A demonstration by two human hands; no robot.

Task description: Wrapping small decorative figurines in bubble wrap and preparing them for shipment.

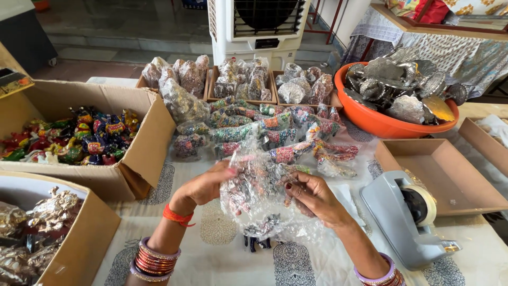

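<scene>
The counter [222, 254], under a pale printed cloth, carries everything. At its left edge stands an open cardboard box [143, 143] full of bright painted figurines, and at the near left corner a second box [79, 243] holds silvery ones. Toward the far right corner sits an orange tub [381, 124] heaped with metallic pieces. Along the far edge run low trays [243, 87] of wrapped figures, with a spread of wrapped colourful figurines [275, 132] lying just in front. An empty shallow brown tray [444, 175] lies by the right edge, and a grey tape dispenser [407, 217] sits just nearer.

Near the middle of the near edge, both hands are closed on a figurine in clear bubble wrap [259, 196], lifted slightly off the cloth: the left hand [206, 185] pinches its left side, the right hand [309, 196] grips its right side.
</scene>
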